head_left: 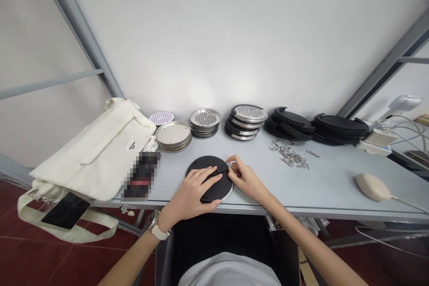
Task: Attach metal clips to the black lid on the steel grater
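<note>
A round black disc (208, 162) with a silvery rim along its lower right lies flat near the table's front edge. On top of it rests my left hand (197, 187), fingers stretched out and the thumb toward the near edge. At the disc's right edge my right hand (244, 176) is closed in a pinch on a small metal clip (228, 165), partly hidden by the fingers. Similar loose metal clips (291, 156) lie in a scattered heap further right on the table.
Along the wall stand stacks of plain metal discs (173, 133), perforated grater discs (205, 119), grater discs in black holders (249, 114) and black discs (341, 125). A cream bag (97, 147) lies left; a beige corded device (373, 186) lies right on the grey table (321, 187).
</note>
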{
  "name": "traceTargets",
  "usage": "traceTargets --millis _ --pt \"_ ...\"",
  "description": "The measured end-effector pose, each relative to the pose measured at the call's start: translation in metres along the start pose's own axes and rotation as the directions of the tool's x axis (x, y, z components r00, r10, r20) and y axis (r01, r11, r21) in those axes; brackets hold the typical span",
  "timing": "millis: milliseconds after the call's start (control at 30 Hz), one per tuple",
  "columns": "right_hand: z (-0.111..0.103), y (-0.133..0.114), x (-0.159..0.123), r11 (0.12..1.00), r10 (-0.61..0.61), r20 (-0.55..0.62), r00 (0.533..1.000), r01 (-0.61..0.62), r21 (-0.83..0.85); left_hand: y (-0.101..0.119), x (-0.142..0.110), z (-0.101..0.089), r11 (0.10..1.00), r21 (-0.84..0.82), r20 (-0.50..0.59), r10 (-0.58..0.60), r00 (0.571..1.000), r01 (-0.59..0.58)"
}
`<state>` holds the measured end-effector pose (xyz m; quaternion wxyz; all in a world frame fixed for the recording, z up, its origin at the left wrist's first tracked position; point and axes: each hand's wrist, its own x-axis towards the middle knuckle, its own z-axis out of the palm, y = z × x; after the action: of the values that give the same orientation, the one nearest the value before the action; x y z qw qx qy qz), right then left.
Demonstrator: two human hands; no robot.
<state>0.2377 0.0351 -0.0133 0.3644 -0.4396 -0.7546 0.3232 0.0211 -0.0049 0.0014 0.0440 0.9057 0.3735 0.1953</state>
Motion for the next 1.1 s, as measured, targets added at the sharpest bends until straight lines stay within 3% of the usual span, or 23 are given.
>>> traceTargets --millis 333,567,1100 --pt "-0.0017 -0.0015 -0.0012 1.0 0.007 0.037 0.999 -0.006 -0.011 0.0003 0.0004 -0.0009 1.0 0.0 -0.007 0.005 1.0 -0.005" --pt "0.0004 -0.0017 -0.0005 0.999 0.026 -0.063 0.998 -0.023 0.046 0.0007 0.0001 -0.0007 1.0 -0.007 -0.007 0.003 1.0 -0.004" --pt "0.0 -0.0034 -0.0008 0.99 -0.001 -0.074 0.997 -0.01 -0.142 0.0007 0.0002 -0.0005 1.0 0.004 -0.022 0.009 1.0 -0.009"
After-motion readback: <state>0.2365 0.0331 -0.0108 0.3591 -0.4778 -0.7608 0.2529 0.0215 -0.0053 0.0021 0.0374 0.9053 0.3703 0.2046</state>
